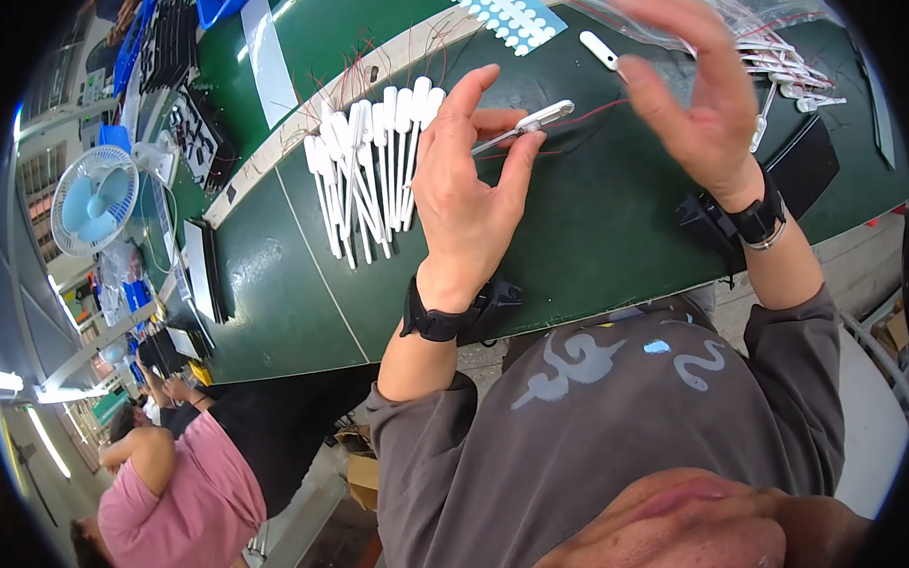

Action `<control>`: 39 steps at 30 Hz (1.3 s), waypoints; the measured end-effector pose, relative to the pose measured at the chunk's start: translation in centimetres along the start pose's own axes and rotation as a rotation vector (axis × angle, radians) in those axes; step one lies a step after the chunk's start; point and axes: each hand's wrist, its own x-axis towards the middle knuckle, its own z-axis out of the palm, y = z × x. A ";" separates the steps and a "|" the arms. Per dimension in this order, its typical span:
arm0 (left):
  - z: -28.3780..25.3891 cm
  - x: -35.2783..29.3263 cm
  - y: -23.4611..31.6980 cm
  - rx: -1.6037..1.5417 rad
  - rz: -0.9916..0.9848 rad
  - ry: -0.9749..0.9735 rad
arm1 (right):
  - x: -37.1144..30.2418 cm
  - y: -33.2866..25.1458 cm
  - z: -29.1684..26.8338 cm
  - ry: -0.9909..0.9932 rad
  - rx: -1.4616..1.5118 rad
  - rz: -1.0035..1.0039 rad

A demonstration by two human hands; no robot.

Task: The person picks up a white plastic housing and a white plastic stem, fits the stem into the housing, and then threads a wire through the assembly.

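Between its thumb and fingers, my left hand [471,188] pinches a slim white plastic stick piece [549,114] with a rounded head, held above the green table. Red and dark thin wires trail to the right from it. My right hand [704,105] is raised off to the right, slightly blurred, its thumb and fingers apart with nothing seen in them. Close to its thumb lies a small white oval cover [598,51] with a dark hole. Left of my left hand, several white stick pieces [379,136] lie in a row, red wires at their far ends.
A light blue sheet of white stickers [500,12] lies at the far side. More white wired pieces [782,67] are heaped at right by a clear plastic bag [755,3]. A black flat piece [801,167] rests below them. At left are a fan [94,201] and a person in pink [182,499].
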 end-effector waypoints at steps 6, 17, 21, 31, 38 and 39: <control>0.5 -0.3 -0.2 0.036 0.071 -0.014 | -1.9 0.8 2.4 -0.520 0.355 0.224; 0.0 -0.2 0.1 0.246 0.266 -0.099 | -2.2 1.9 2.6 -0.725 0.876 0.860; -0.2 -0.1 0.2 0.300 0.287 -0.108 | -2.3 1.7 2.8 -0.705 0.858 0.828; -1.2 0.0 -0.3 0.191 0.079 -0.220 | -2.7 1.0 3.0 -0.654 0.637 0.662; -1.3 -0.1 -0.1 0.156 -0.002 -0.220 | -2.5 0.4 3.0 -0.672 0.556 0.586; -1.3 -0.1 -0.1 0.155 0.003 -0.205 | -2.5 0.4 3.0 -0.665 0.544 0.551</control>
